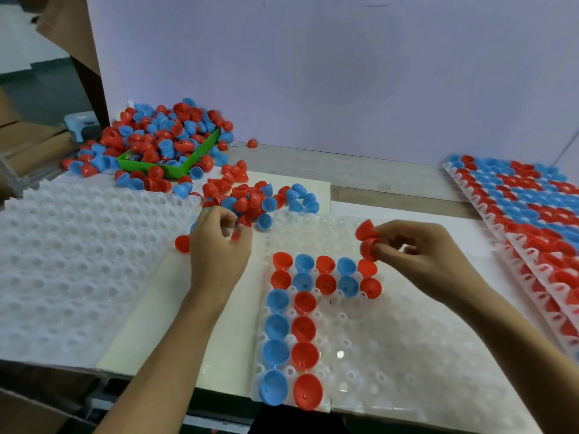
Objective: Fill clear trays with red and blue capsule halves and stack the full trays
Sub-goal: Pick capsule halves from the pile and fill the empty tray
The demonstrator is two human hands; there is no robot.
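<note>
Tray [391, 355] at 6 o'clock, part-filled; right hand [416, 255] pinching red halves [366, 239] (for seating); left hand [219, 242], curled, picking from pile [257, 198] at 12 o'clock, hold unclear.

the table [391, 170] carries clear trays [407, 339], loose capsule halves [250, 195] and a green bin [175, 170].

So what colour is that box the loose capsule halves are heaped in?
Green box, seen in the head view, at the table's far left.

No readable text, label or number anywhere — nothing legible.
</note>
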